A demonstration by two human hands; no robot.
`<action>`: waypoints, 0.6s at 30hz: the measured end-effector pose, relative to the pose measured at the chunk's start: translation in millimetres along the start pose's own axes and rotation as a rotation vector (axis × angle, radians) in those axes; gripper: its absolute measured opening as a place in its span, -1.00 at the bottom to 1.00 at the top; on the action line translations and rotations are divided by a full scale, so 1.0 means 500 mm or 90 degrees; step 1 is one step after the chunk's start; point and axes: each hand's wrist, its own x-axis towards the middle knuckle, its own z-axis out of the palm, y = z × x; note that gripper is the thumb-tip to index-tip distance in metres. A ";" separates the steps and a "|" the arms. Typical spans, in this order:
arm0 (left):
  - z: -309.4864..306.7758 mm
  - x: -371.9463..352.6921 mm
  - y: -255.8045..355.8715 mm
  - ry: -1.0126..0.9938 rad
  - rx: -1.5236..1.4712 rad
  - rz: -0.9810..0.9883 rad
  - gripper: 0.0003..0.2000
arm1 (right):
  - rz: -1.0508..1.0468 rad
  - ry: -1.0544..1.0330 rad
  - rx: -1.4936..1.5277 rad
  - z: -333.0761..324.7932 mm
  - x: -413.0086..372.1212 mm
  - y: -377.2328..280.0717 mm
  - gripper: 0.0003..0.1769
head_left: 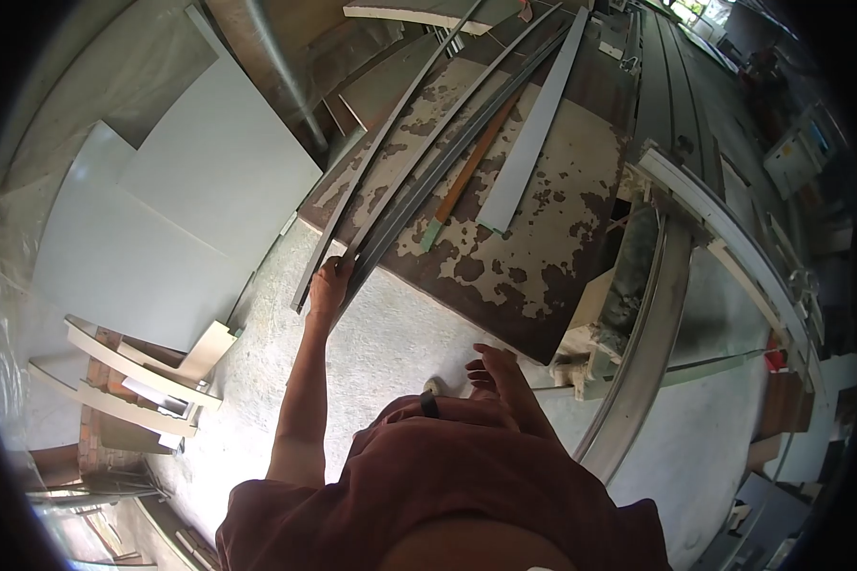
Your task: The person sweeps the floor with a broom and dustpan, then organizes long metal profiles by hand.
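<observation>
My left hand [329, 282] is closed on a long thin grey strip [371, 215] near its lower end, just past the edge of a table [552, 257] with a worn, flaking top. Another thin strip [363, 165] lies to the left of it, and darker strips [405, 206] run along its right side. In front of my body, near the table's front corner, my right hand [488, 371] holds nothing, its fingers apart. A brown strip [476, 162] with a green end and a wide pale grey strip [537, 130] lie on the tabletop.
Large white panels [190, 181] lean at the left. Curved cream pieces [133, 366] stand at the lower left. Right of the table are a long beam [649, 343] and a long pale rail [733, 238]. Pale concrete floor [400, 328] shows in front of the table.
</observation>
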 end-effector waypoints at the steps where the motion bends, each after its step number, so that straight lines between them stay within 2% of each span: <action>1: 0.024 0.017 -0.048 -0.024 0.016 0.050 -0.67 | -0.003 -0.001 0.003 0.006 0.002 0.004 -0.57; 2: 0.025 0.025 -0.058 -0.048 0.032 0.100 -0.67 | -0.009 -0.010 -0.003 0.011 0.004 0.010 -0.57; 3: 0.031 0.028 -0.065 -0.043 -0.005 0.065 -0.68 | -0.015 -0.018 -0.008 0.015 0.006 0.014 -0.56; 6: 0.012 0.027 -0.040 -0.029 0.043 0.023 -0.67 | -0.032 -0.073 -0.050 0.023 0.008 0.018 -0.52; 7: -0.004 0.021 -0.013 -0.026 0.051 -0.015 -0.67 | -0.033 -0.071 -0.047 0.025 0.007 0.021 -0.52; 11: -0.030 0.017 0.015 -0.035 0.050 -0.007 -0.67 | -0.017 -0.057 -0.058 0.037 -0.011 0.020 -0.55; 14: -0.041 0.022 0.024 0.007 0.058 0.011 -0.65 | 0.003 -0.030 -0.048 0.049 -0.031 0.013 -0.57; 16: -0.045 0.038 0.010 -0.099 -0.092 0.039 -0.61 | 0.009 -0.020 -0.043 0.048 -0.036 0.015 -0.57; 17: -0.051 0.033 0.018 -0.100 -0.092 0.042 -0.61 | 0.002 -0.016 -0.046 0.045 -0.039 0.019 -0.57; 18: -0.059 0.022 0.024 -0.157 -0.153 -0.013 -0.60 | -0.005 -0.013 -0.050 0.044 -0.040 0.021 -0.58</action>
